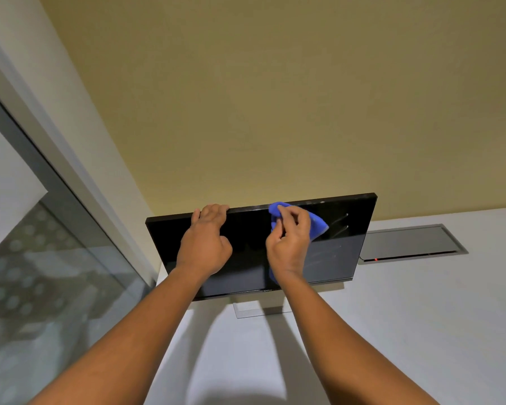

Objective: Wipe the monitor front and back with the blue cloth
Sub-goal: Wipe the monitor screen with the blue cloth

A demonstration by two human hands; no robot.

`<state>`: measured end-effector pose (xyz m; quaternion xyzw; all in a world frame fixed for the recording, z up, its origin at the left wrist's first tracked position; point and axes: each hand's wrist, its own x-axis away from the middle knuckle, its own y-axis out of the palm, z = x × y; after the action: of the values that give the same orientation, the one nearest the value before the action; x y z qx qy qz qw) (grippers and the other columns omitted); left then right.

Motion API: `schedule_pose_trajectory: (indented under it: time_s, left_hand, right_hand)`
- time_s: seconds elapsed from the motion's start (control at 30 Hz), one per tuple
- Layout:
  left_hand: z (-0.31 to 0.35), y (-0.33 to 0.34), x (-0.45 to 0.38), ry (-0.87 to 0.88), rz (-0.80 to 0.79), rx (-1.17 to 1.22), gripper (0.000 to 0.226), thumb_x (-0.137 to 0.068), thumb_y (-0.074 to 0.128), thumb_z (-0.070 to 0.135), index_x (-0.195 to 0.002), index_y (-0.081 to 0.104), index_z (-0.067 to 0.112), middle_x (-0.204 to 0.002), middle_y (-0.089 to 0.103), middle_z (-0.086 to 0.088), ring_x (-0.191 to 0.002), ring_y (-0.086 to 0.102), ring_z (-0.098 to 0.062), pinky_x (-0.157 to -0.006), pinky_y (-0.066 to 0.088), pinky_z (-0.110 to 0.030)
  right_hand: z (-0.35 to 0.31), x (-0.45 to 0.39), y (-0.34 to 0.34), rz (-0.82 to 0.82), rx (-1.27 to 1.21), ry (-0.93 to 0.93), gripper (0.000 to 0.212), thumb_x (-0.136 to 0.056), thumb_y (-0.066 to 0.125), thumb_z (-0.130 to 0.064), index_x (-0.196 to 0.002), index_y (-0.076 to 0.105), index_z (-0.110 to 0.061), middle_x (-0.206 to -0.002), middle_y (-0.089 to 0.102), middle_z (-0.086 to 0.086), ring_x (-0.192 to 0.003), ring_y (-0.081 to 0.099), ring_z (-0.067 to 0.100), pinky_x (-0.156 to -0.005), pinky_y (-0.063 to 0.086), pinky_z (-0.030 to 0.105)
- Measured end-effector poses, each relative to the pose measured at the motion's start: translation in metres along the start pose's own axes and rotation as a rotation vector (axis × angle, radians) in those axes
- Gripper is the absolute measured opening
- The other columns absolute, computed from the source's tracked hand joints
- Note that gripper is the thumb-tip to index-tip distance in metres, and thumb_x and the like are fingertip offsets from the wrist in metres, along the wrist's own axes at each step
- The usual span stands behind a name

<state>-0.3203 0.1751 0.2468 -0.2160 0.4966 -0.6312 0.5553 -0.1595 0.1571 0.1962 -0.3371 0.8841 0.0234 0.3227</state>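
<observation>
Monitor [333, 252] stands at the centre of the frame on a white desk [421, 331], its dark screen (switched off, with faint reflections) facing the camera. The left hand [205, 244] grips the top edge left of centre, fingers curled over the bezel. The right hand [288, 241] pinches the blue cloth [319, 226] against the upper middle of the screen, fingers curled round the bunched fabric. A grey cable hatch [409, 244] sits in the desk at right, a glass partition [41, 273] at lower left.
</observation>
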Motion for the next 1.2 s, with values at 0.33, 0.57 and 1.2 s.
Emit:
schedule_pose_trajectory:
  time_s: [0.33,0.57,1.2]
  left_hand:
    - [-0.002,0.002,0.004,-0.003,-0.007,0.014,0.054,-0.080,0.048,0.000,-0.131,0.056,0.015,-0.135,0.053,0.004,-0.124,0.053,-0.019,-0.122,0.009,-0.023]
    - [-0.002,-0.002,0.003,0.000,-0.015,0.039,0.072,-0.076,0.045,-0.003,-0.145,0.045,0.020,-0.148,0.044,0.005,-0.141,0.037,-0.015,-0.120,0.009,-0.021]
    - [0.016,-0.001,0.004,-0.004,0.026,-0.026,0.071,-0.079,0.048,-0.004,-0.149,0.040,0.009,-0.153,0.040,-0.003,-0.146,0.026,-0.017,-0.123,0.017,-0.034]
  right_hand:
    - [-0.054,-0.009,0.030,-0.309,0.061,-0.234,0.020,-0.086,0.060,0.000,-0.104,0.067,0.001,-0.102,0.067,0.012,-0.099,0.059,0.026,-0.088,0.047,0.033]
    - [-0.050,-0.015,0.016,-0.485,0.348,-0.309,0.031,-0.089,0.056,-0.011,-0.118,0.062,-0.002,-0.107,0.068,0.011,-0.114,0.053,0.031,-0.095,0.045,0.038]
    - [-0.031,-0.020,0.010,-0.423,0.335,-0.300,0.039,-0.076,0.055,0.006,-0.113,0.063,-0.006,-0.097,0.065,0.006,-0.093,0.050,0.021,-0.092,0.043,0.035]
